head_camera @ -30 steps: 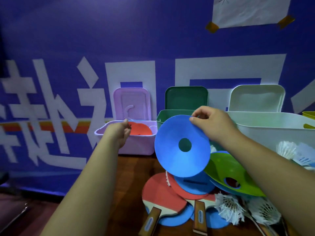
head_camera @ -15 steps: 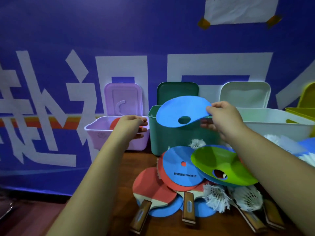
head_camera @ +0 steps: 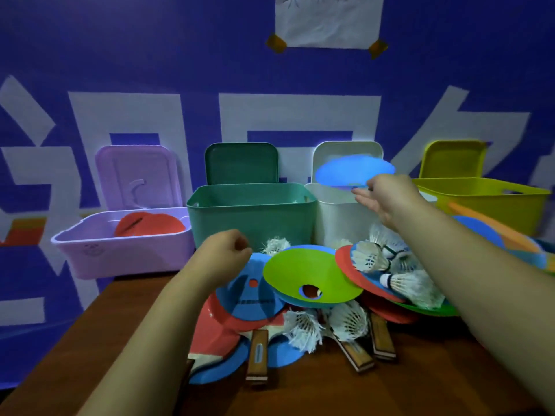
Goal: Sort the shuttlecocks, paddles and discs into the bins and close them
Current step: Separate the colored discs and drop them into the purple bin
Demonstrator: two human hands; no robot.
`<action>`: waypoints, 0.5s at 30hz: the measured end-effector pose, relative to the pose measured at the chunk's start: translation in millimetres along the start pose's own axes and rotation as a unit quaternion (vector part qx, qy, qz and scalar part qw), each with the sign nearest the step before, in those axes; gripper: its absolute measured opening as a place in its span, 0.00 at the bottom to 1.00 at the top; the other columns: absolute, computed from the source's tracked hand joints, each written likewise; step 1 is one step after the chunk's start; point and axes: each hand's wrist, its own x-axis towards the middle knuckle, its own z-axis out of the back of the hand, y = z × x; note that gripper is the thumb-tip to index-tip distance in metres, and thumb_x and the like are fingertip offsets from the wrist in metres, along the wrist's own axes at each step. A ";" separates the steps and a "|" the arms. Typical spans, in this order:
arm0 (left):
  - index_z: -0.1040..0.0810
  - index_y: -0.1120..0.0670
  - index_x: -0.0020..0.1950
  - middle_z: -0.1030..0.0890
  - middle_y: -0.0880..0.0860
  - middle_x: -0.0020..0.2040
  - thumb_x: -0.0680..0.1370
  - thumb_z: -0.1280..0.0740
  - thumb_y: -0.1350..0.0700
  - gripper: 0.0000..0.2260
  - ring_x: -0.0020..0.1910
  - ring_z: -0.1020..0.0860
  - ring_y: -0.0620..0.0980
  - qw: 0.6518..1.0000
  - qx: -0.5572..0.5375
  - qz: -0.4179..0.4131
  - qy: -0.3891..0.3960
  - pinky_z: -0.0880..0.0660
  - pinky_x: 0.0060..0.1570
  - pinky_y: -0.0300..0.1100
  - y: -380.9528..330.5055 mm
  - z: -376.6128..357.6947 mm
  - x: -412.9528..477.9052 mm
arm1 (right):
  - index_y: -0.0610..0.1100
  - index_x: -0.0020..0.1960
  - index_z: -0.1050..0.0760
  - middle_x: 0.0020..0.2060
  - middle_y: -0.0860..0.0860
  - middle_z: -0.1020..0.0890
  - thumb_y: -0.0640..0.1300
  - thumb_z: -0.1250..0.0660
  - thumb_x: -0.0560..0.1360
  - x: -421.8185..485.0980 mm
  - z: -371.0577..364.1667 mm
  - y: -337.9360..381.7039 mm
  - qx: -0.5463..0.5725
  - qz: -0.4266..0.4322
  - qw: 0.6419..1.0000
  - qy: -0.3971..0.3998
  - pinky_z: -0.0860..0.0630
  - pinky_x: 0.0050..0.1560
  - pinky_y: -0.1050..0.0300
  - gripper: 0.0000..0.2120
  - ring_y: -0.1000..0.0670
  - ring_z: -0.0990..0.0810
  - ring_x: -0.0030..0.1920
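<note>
Blue disc (head_camera: 354,173) now rightward, over white bin (head_camera: 338,219), at right grip (head_camera: 389,199)

This looks like a staged sorting station for sports gear, set up against a promotional backdrop. A blue banner (head_camera: 180,70) with huge white characters fills the whole rear, and a paper sheet (head_camera: 329,19) is taped onto it. Along the wooden worktop's (head_camera: 420,385) far edge, 4 open plastic bins (head_camera: 252,217) stand in a row with their lids (head_camera: 240,163) propped against the banner. Paddles (head_camera: 222,331), shuttlecocks (head_camera: 369,256) and discs (head_camera: 306,271) are heaped in front of them.
</note>
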 end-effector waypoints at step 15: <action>0.21 0.53 0.64 0.22 0.54 0.58 0.72 0.21 0.51 0.22 0.56 0.22 0.57 0.997 0.072 -0.001 -0.009 0.24 0.56 0.49 29.9 -20.2 -1.5 | 0.50 0.69 0.21 0.63 0.55 0.17 0.47 0.27 0.79 -50.8 -31.8 -61.3 -0.601 0.201 0.698 0.334 0.27 0.61 0.61 0.19 0.54 0.20 0.62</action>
